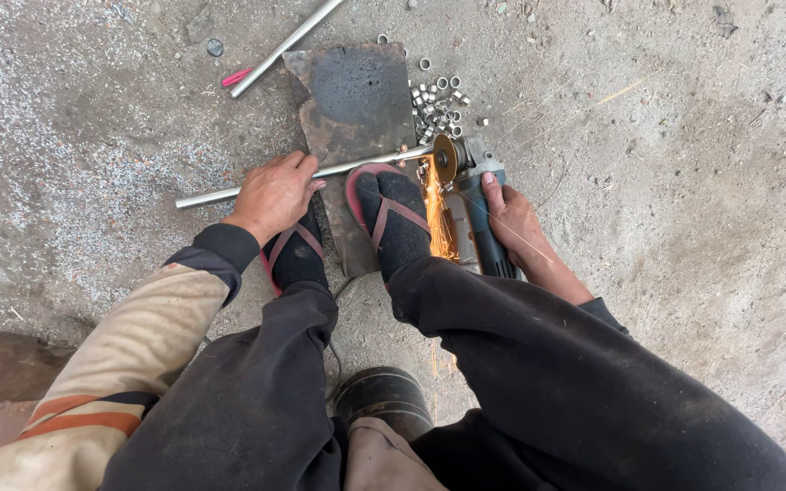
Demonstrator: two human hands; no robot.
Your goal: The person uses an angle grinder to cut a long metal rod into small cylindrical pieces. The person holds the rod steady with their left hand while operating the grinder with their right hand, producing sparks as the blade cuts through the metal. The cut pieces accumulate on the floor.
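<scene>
My left hand [274, 193] presses down on a thin metal tube [211, 195] that lies across a dark steel plate [352, 95] on the ground. An angle grinder [477, 211] sits in my right hand [511, 218], and its disc [445, 158] touches the tube's right end. Orange sparks [436, 214] stream back toward me. My two feet in dark socks and red sandals [393, 214] rest on the plate's near part, between my hands.
A heap of several short cut metal rings [437, 102] lies right of the plate. A second, longer tube [284, 47] and a red pencil-like item [236, 76] lie at the back. A dark round object [382, 397] sits between my legs. The ground is rough concrete.
</scene>
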